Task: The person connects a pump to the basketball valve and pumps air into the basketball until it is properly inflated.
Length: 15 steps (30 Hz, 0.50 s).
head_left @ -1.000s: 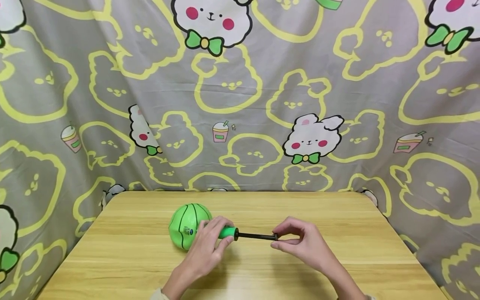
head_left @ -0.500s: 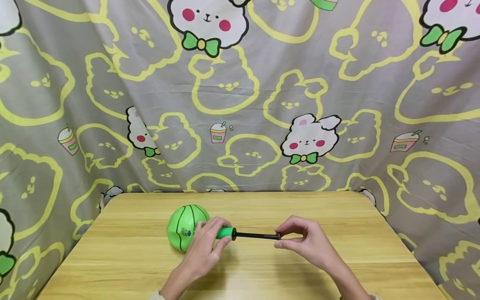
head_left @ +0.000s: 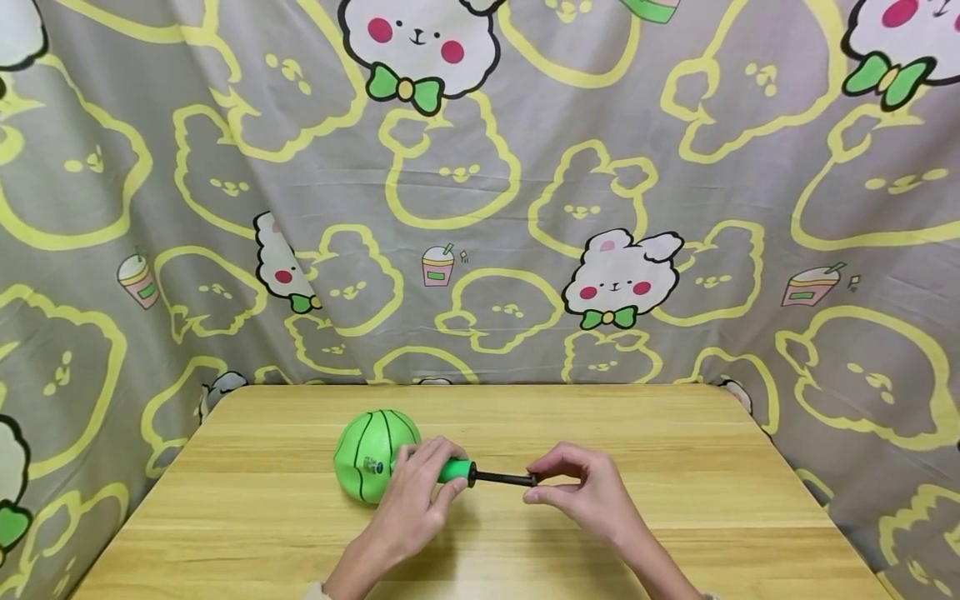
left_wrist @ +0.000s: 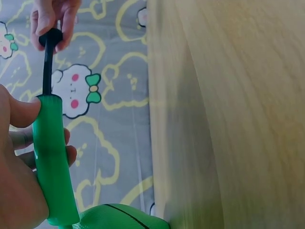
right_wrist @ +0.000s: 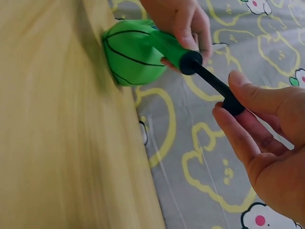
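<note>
A green ball with black seam lines sits on the table, its side dented. Beside it, a hand pump with a green barrel and a black plunger rod points to the right. My left hand grips the barrel, thumb along its near side. With thumb and fingertips, my right hand pinches the black end of the rod, which stands partly out of the barrel. In the left wrist view, the barrel's lower end meets the ball; the nozzle is mostly hidden.
The wooden table carries the ball, and its far edge runs behind both hands. A grey curtain printed with yellow outlines and white cartoon animals hangs behind and at both sides.
The rod was drawn out slightly farther to the right, then my right hand moved left and pushed part of it into the barrel. My left hand and the ball stay nearly in place.
</note>
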Tool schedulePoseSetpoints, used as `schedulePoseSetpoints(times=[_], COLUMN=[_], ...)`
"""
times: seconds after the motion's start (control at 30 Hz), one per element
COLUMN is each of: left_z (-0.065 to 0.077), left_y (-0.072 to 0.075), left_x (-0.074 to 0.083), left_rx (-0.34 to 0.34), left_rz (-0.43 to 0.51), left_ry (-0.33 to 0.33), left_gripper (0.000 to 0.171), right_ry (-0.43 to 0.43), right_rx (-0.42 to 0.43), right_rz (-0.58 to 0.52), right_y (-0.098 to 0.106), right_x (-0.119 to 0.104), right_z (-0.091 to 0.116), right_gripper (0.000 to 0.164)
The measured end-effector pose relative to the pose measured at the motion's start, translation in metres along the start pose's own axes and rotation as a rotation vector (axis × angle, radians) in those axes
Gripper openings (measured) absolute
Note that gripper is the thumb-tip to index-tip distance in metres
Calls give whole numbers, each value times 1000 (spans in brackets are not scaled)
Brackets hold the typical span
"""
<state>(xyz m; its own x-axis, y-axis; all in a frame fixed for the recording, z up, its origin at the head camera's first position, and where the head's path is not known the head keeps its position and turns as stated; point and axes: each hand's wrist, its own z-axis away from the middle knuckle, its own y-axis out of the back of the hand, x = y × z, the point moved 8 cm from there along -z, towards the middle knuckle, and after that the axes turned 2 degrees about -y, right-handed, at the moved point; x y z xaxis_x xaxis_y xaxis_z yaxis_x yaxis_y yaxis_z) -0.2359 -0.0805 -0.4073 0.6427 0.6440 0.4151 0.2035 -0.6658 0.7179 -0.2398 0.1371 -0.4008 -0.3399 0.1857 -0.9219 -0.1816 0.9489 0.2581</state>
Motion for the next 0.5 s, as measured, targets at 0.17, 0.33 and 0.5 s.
schedulePoseSetpoints(times=[0.17, 0.33, 0.5], left_z=[1, 1, 1], left_y=[-2, -4, -4], left_x=[2, 3, 5], left_rx=[-12, -17, -10], left_rz=[3, -1, -9], left_ry=[4, 0, -17], left_gripper=[21, 22, 21], right_ry=[23, 10, -5], right_rx=[7, 21, 43], right_rz=[-43, -89, -85], right_y=[-10, -17, -24], right_x=[0, 3, 6], right_z=[-1, -1, -3], right_gripper=[25, 26, 25])
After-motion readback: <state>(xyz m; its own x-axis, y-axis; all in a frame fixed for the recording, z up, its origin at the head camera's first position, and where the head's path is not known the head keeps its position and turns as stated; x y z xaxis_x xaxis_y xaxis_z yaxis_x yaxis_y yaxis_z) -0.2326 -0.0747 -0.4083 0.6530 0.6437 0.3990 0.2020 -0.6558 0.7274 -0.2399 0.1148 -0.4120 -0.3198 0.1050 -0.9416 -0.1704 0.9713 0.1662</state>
